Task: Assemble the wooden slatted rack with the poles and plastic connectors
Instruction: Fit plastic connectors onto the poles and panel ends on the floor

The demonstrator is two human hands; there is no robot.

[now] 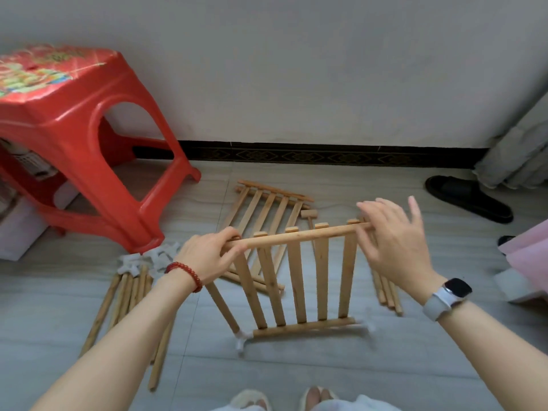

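— Where was the slatted panel (299, 277)?

— Upright in front of the person, above the grey tiled floor (326, 366), its top rail running between the two hands and its bottom rail low near the floor. A white plastic connector (241, 339) sat on the bottom rail's left end; the right end was too blurred to tell.

— And the hands?

— The left hand (209, 256) gripped the left end of the top rail, fingers curled over it and thumb beneath. The right hand (391, 238) was at the rail's right end with fingers straight and spread apart; the palm seemed to rest against the rail, though I could not tell how firmly.

— What lay around it?

— Behind the panel, flat on the floor, were more slatted panels (264, 215), stacked. A small wooden mallet (309, 216) lay just beside them. To the left lay a bundle of poles (124, 298), with a heap of white connectors (148, 258) at its far end. A few more poles (385, 289) lay on the right, partly hidden by the right wrist.

— Further out?

— A red plastic stool (77, 137) stood at the left, a black slipper (468, 197) at the right near the wall. A red bead bracelet (185, 274) was on the left wrist, a smartwatch (450, 293) on the right.
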